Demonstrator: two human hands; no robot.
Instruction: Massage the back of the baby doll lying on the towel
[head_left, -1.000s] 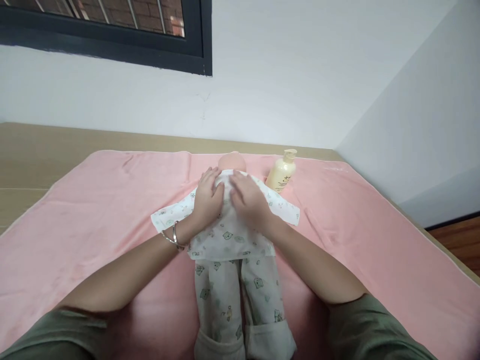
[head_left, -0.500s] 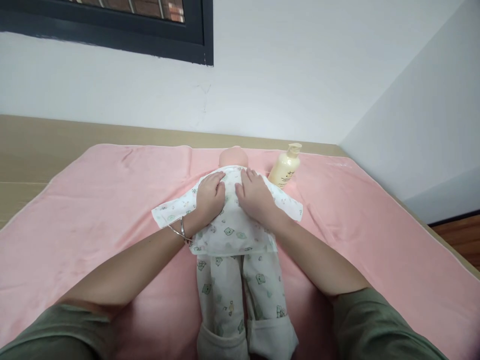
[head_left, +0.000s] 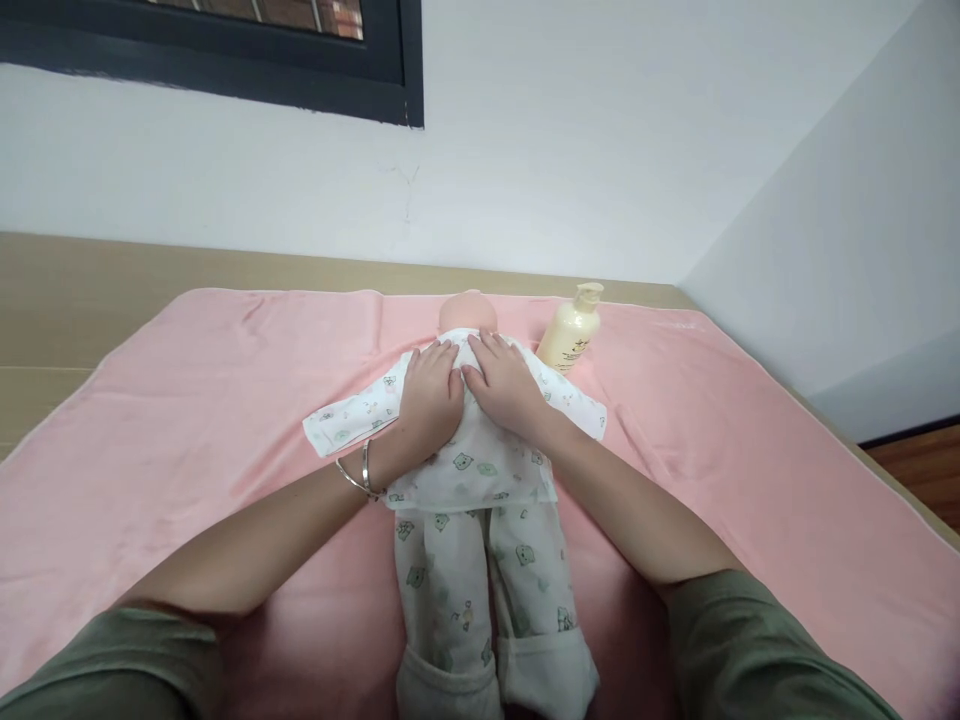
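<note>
A baby doll (head_left: 466,312) lies on a pink blanket, its head toward the wall. It wears a white printed top (head_left: 480,470) and matching trousers (head_left: 454,590) with turned-up cuffs. My left hand (head_left: 433,395) rests flat on the upper part of the top, left of the middle. Beside it, my right hand (head_left: 506,385) lies on the right side, fingers stretched toward the doll's head. The thumbs are close together. Both hands are open and grip nothing. The doll's hands are not visible at the sleeve ends.
A pale yellow pump bottle (head_left: 571,330) stands just right of the doll's head. The pink blanket (head_left: 187,420) covers most of the wooden surface (head_left: 75,300). Behind are a white wall (head_left: 570,140) and a dark window frame (head_left: 300,85).
Both hands have slid inward over the doll's top, so the thumbs are now nearer each other. The doll and the bottle have stayed in place.
</note>
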